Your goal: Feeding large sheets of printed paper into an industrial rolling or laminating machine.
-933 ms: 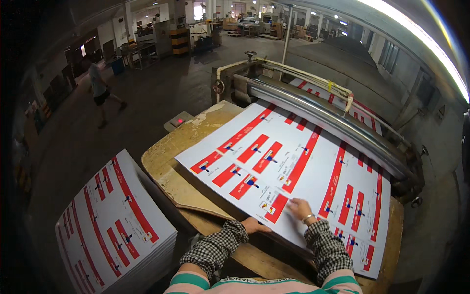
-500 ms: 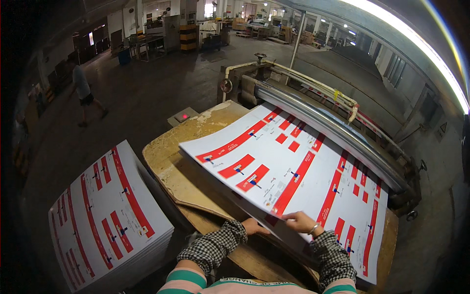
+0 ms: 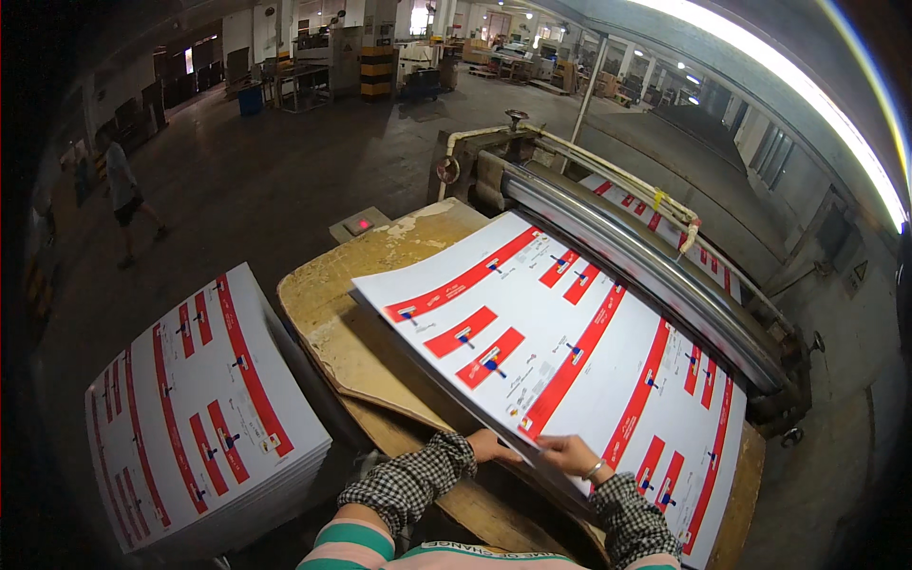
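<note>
A pile of large white sheets (image 3: 608,380) printed with red bands and small blue marks lies on a worn wooden board. Its near-left edge is curled up. My right hand (image 3: 570,457) pinches the near edge of the sheets, closed, with a bracelet at the wrist. Just to its left, my left hand (image 3: 492,446) is at the same edge, its fingers partly hidden under the sheets, so its grip is unclear. The far side of the top sheet runs into shiny metal rollers (image 3: 646,275). Beyond the rollers, another printed sheet (image 3: 622,198) shows.
A tall stack of similar printed sheets (image 3: 204,418) stands at the left. The wooden board (image 3: 332,323) sticks out past the pile. A box with a red light (image 3: 362,224) sits at its far corner. A person (image 3: 123,190) walks at far left; handwheels (image 3: 447,170) flank the rollers.
The top sheet has passed into the rollers, and a printed sheet now shows beyond them. My right hand has shifted slightly left and down. The distant person has moved left.
</note>
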{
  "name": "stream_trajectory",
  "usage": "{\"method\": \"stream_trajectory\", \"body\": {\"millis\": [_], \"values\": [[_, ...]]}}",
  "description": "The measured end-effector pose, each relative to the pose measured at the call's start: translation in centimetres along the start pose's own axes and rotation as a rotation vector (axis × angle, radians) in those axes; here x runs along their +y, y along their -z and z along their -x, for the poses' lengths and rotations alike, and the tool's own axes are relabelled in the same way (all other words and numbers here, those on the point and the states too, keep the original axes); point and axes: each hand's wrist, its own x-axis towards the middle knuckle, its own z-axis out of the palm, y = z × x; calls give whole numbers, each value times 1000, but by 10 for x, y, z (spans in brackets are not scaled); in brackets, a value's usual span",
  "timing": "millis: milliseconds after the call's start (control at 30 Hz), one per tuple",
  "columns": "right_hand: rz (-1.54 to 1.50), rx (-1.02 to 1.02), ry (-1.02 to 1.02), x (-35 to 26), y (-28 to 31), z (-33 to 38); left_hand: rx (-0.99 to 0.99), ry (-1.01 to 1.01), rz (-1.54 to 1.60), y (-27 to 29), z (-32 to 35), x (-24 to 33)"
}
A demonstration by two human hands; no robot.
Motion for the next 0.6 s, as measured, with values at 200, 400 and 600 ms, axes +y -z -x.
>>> {"method": "stream_trajectory", "body": {"millis": [200, 400, 600], "values": [[157, 442, -163, 3, 6, -46, 11, -20, 82, 7, 2, -5], [466, -110, 2, -20, -29, -27, 32, -54, 150, 10, 16, 11], [109, -92, -23, -44, 13, -19, -5, -47, -32, 14, 5, -25]]}}
